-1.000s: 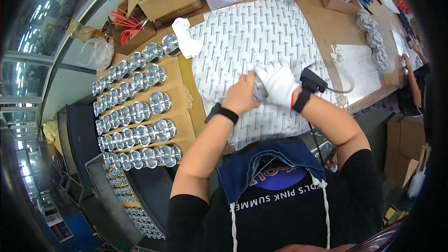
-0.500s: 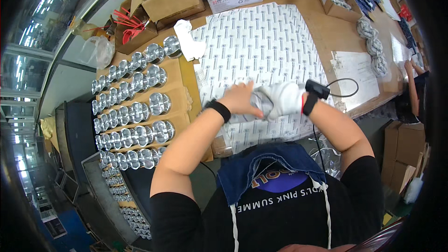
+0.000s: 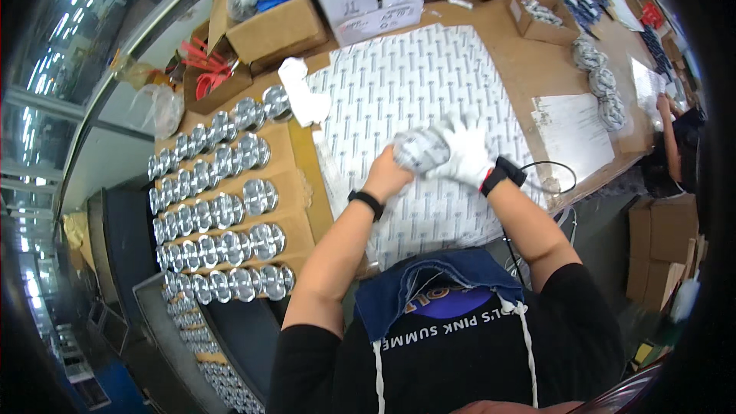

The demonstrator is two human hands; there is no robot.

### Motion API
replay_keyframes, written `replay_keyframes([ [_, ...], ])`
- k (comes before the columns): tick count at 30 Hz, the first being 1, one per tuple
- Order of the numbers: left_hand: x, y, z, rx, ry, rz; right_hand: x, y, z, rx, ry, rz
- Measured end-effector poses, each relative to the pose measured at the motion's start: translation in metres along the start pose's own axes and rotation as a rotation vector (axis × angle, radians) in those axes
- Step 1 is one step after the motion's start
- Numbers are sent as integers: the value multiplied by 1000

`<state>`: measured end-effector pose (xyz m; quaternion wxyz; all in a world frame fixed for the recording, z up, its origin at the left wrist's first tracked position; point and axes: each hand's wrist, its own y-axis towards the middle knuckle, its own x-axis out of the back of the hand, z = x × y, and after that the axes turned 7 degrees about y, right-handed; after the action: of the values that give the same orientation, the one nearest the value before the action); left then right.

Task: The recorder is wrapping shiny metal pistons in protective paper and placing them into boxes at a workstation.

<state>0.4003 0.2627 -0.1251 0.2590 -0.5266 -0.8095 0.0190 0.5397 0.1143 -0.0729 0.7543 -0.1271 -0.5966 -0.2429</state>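
A round bundle wrapped in white printed paper (image 3: 422, 150) sits over the stack of printed paper sheets (image 3: 399, 69). My bare left hand (image 3: 389, 174) is closed on its left side, the fingers partly hidden. In a white glove, my right hand (image 3: 466, 153) spreads its fingers against the bundle's right side. What the paper encloses is hidden. Left of the sheets, shiny metal pistons (image 3: 261, 196) stand in several rows on brown cardboard (image 3: 295, 161).
A white glove (image 3: 303, 96) lies at the sheets' left edge. Cardboard boxes (image 3: 280, 27) and a white carton (image 3: 379, 11) line the back. Wrapped bundles (image 3: 602, 80) stand in a row at right, near another person's arm (image 3: 669, 138). A cable (image 3: 563, 165) loops from my right wrist.
My right hand has opened from around the bundle and spread its fingers. The bundle has become rounder and more closed in paper, and my left hand now grips its near left side.
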Motion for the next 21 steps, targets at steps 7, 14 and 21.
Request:
replay_keyframes([
  [7,-36,-45,-32,-105,-573,86,23,-17,38,-292,1794,77],
  [14,0,-66,-54,22,-452,-142,81,-10,46,171,887,-485],
  [21,13,-84,-95,-302,-828,-112,69,-22,56,-131,1733,165],
])
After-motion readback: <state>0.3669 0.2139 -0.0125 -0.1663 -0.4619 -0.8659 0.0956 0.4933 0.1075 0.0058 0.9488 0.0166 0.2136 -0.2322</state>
